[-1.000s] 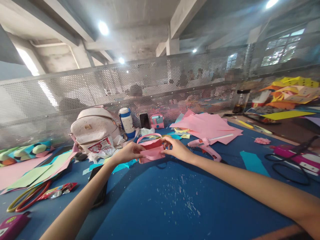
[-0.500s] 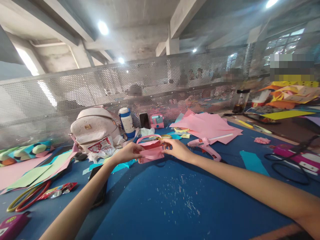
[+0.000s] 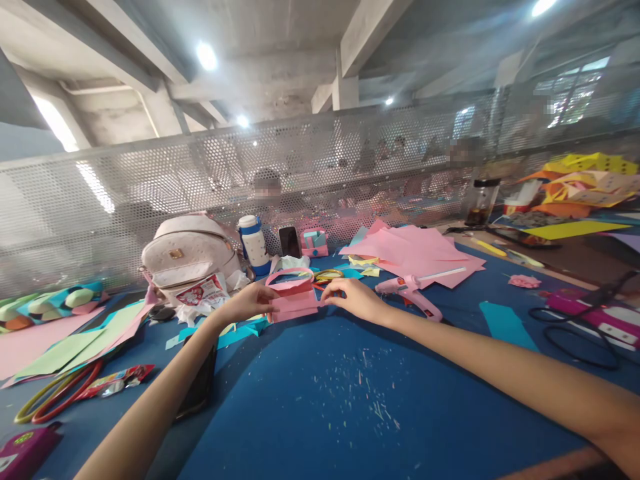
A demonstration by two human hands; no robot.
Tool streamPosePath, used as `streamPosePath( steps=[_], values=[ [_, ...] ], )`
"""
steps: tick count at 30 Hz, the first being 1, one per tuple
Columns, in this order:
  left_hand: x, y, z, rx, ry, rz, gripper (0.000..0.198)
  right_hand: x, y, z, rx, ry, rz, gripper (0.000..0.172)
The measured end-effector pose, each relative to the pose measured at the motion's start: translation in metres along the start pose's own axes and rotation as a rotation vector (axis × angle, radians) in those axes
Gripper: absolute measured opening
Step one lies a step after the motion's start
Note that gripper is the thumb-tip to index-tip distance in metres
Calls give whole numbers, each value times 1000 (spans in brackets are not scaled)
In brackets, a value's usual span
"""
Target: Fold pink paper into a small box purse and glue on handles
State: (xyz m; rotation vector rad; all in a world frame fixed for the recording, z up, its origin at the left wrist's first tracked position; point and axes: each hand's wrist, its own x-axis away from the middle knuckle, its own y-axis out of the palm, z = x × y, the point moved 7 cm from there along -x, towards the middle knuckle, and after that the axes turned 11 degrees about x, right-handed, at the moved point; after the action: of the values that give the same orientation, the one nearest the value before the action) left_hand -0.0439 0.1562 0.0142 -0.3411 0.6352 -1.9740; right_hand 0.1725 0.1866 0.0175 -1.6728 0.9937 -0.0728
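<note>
A small pink paper bag (image 3: 295, 305) with a looped paper handle (image 3: 290, 272) is held above the blue table, in the middle of the view. My left hand (image 3: 251, 303) is closed on the bag's left side, thumb and fingers pinching its edge. At the right edge, the fingertips of my right hand (image 3: 350, 297) are bent together and pinch the paper's end. Just behind the bag lie yellow-handled scissors (image 3: 327, 275). To the right of my right hand rests a pink glue gun (image 3: 409, 293).
A pale backpack (image 3: 190, 250), a white-and-blue bottle (image 3: 253, 243) and an upright phone (image 3: 289, 241) stand along the perforated divider (image 3: 200, 173). Pink sheets (image 3: 415, 250) are piled behind the glue gun. A dark phone (image 3: 203, 380) lies under my left forearm. Paper scraps litter the blue table (image 3: 280, 413).
The pink paper bag has turned so its front panel faces me more squarely, and its handle has shifted left. My right fingers have moved from its top to its right edge.
</note>
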Motion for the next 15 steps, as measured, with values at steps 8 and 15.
streamPosePath(
  steps=[8,15],
  values=[
    [-4,1,-5,-59,13,15,25,7,-15,-33,120,-149,114,19],
    [-6,4,-3,-115,44,46,26,15,-3,-54,49,-312,9,12]
  ],
)
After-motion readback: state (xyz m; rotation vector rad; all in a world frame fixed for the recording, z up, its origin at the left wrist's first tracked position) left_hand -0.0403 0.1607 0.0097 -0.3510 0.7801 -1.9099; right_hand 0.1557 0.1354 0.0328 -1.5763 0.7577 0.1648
